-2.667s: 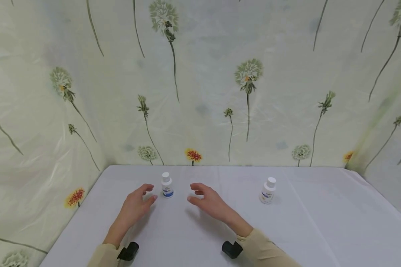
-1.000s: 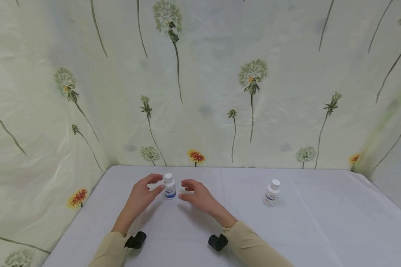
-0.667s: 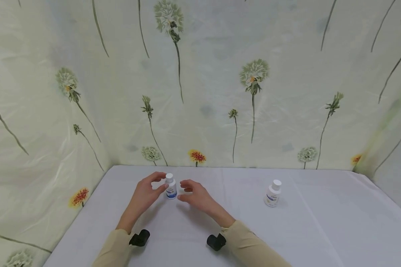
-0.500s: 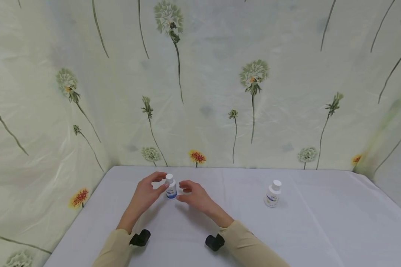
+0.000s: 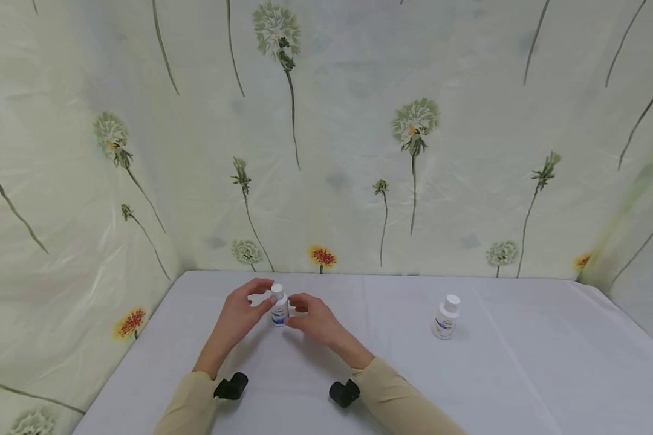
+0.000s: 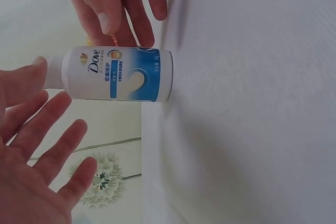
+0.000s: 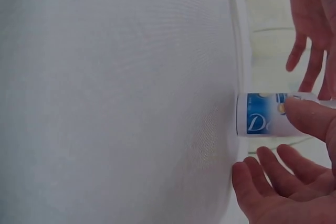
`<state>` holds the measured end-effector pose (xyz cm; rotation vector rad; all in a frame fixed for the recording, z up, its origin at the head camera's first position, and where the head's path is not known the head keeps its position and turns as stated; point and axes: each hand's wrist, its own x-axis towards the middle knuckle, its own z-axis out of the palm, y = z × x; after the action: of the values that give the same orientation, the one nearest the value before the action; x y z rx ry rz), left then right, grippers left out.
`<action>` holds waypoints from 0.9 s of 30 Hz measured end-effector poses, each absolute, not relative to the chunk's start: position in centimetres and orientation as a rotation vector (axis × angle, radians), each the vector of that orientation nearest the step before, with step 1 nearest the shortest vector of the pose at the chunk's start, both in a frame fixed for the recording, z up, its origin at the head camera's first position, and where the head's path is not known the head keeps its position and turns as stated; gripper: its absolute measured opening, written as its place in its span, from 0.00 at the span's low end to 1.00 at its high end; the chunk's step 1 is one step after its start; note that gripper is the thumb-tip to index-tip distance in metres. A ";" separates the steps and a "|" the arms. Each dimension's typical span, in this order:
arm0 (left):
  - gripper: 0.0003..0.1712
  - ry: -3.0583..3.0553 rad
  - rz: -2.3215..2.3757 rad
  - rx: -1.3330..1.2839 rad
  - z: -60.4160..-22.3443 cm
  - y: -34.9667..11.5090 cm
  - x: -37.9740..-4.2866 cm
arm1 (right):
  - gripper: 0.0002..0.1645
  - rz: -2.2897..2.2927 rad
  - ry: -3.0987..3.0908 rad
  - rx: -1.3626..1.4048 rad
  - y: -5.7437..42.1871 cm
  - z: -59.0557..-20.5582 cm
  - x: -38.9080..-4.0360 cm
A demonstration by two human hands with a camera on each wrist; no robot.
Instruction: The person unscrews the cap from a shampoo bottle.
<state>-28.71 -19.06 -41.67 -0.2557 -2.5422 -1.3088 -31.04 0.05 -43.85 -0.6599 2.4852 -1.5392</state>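
Note:
A small white Dove bottle (image 5: 280,311) with a white screw cap and a blue label stands upright on the white-covered table. My left hand (image 5: 238,314) is at its upper left; in the left wrist view the thumb lies on the cap (image 6: 53,72) and the forefinger is at the cap's other side. My right hand (image 5: 318,323) is close at the bottle's right, thumb and fingers spread. The right wrist view has its thumb (image 7: 312,119) overlapping the bottle, the other fingers apart below; whether it touches is unclear.
A second, similar white bottle (image 5: 446,317) stands upright farther right on the table (image 5: 522,362). Behind and at the sides hangs a pale curtain (image 5: 337,133) printed with dandelions. A black wrist camera (image 5: 231,385) sits on each sleeve.
My left hand has moved right and forward to the near bottle, its thumb coming over the neck and cap. My right hand has moved left, closing the gap to the bottle.

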 end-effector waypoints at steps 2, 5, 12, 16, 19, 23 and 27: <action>0.22 -2.534 -1.319 -0.261 -41.6 -19.0 -28.8 | 0.27 -1.534 2.485 -0.660 -0.1 -43.8 -31.1; 0.22 -2.527 -1.326 -0.266 -41.6 -18.9 -29.0 | 0.27 -1.537 2.475 -0.659 -0.3 -43.8 -31.2; 0.21 -2.513 -1.331 -0.271 -41.7 -18.6 -29.0 | 0.27 -1.555 2.471 -0.668 -1.0 -44.1 -31.7; 0.20 -2.510 -1.353 -0.251 -41.7 -18.4 -29.0 | 0.25 -1.570 2.460 -0.692 -1.3 -44.0 -31.7; 0.19 -2.506 -1.376 -0.231 -41.6 -18.4 -29.1 | 0.24 -1.578 2.456 -0.692 -1.4 -44.0 -31.7; 0.16 -2.492 -1.383 -0.228 -41.6 -18.4 -29.1 | 0.23 -1.582 2.466 -0.669 -1.6 -44.0 -31.6; 0.15 -2.481 -1.385 -0.238 -41.5 -18.4 -29.1 | 0.22 -1.581 2.484 -0.662 -1.7 -44.0 -31.5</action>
<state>-29.12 -18.40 -41.54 -0.2378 -2.4807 -1.3855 -31.54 -1.72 -43.97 -0.6618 2.4838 -1.5811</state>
